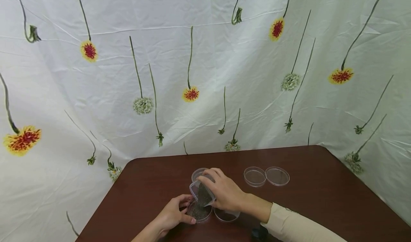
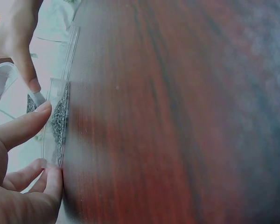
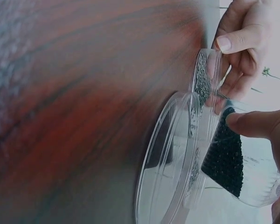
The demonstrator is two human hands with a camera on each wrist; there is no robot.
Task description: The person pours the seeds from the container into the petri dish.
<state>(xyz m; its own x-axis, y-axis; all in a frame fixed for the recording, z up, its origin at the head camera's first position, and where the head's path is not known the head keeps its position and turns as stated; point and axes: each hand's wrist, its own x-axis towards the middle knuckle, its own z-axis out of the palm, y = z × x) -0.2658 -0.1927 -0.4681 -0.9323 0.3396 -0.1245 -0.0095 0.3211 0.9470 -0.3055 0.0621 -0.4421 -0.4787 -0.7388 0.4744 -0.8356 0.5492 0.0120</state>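
My right hand (image 1: 226, 191) grips a clear plastic container (image 3: 259, 189) partly filled with dark granules (image 3: 224, 156). It is tipped, its mouth low over a clear petri dish (image 1: 199, 217). Dark granules lie heaped in that dish, as the left wrist view shows from the side. Thumb and fingers of my left hand (image 1: 173, 213) hold the dish by opposite sides of its rim, close on the table. Right beside it stands another clear petri dish (image 1: 226, 218), partly covered by my right hand in the head view.
Behind the container is a further petri dish (image 1: 197, 172), partly hidden. Two more clear dishes (image 1: 255, 177) lie side by side at the back right. A small black object (image 1: 259, 233) is near the front edge of the brown table (image 1: 154, 185). A flowered white cloth (image 1: 205, 63) hangs behind.
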